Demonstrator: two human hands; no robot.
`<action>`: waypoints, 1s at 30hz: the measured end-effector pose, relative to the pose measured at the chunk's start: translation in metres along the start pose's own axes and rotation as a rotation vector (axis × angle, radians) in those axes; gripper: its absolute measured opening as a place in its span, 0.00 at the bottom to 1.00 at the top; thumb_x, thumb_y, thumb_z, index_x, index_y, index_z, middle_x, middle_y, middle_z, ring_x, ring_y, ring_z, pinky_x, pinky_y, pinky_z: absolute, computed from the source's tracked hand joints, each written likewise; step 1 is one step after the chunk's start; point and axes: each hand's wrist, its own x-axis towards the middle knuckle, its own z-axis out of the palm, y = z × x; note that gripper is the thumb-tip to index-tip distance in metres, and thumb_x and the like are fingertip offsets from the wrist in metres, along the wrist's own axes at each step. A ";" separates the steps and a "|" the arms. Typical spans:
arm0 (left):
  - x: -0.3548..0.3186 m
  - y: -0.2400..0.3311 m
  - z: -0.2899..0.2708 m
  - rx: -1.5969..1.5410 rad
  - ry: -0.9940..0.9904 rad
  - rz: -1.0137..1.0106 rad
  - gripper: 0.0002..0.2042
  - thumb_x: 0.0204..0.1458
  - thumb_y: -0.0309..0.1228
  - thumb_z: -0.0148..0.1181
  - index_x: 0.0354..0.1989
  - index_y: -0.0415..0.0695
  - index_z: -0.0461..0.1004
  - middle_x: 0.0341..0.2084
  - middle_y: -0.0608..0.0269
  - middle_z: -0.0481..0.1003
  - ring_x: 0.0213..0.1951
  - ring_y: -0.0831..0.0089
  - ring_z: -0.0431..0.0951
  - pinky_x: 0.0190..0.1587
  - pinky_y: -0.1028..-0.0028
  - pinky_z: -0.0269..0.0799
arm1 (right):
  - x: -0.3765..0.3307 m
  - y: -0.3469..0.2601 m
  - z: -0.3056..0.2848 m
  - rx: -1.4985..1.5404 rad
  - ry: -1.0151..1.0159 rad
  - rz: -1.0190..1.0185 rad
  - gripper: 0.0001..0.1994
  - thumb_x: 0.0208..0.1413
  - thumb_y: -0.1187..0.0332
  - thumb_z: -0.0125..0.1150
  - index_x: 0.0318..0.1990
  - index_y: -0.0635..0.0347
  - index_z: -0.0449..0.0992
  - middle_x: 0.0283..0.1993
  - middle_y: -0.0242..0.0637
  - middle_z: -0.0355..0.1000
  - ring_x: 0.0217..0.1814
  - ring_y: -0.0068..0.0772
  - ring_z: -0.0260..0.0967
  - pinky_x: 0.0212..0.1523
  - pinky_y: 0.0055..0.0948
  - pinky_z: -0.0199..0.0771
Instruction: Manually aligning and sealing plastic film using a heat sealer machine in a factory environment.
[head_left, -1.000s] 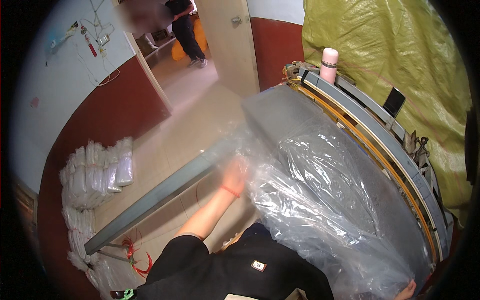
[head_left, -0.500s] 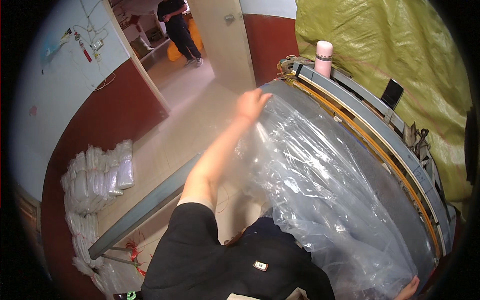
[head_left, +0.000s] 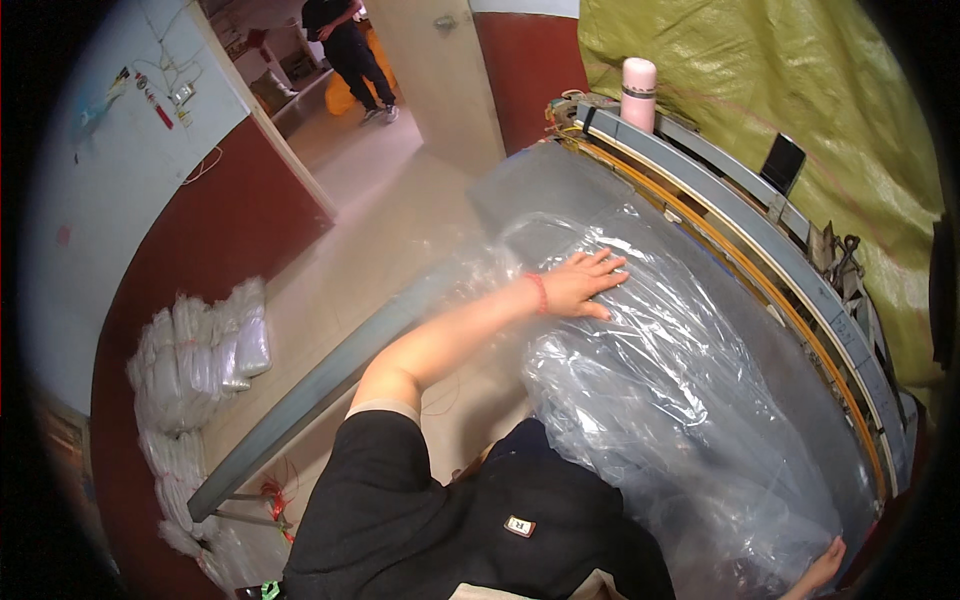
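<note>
A large clear plastic sheet lies in loose, shiny folds over a grey work surface. My left hand rests flat on the sheet's upper part, fingers spread and holding nothing. At the lower right, my right hand pinches the sheet's near right edge; part of that hand is cut off by the picture's rim.
Along the far side of the surface runs a long machine bar carrying a pink bottle, a dark phone and scissors. Bundled plastic bags are stacked at left. A person stands beyond the doorway.
My left hand has let go of the sheet's far edge, come nearer and to the right, and flattened onto the plastic. The sheet's far end has dropped, baring grey surface. My right hand stays put.
</note>
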 end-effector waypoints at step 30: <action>0.010 -0.095 -0.043 -0.801 -0.083 -0.744 0.11 0.53 0.31 0.48 0.41 0.38 0.66 0.34 0.65 0.71 0.41 0.80 0.67 0.45 0.79 0.62 | -0.016 -0.115 0.009 0.006 0.010 -0.026 0.14 0.53 0.59 0.49 0.36 0.62 0.71 0.34 0.38 0.71 0.35 0.30 0.65 0.40 0.25 0.62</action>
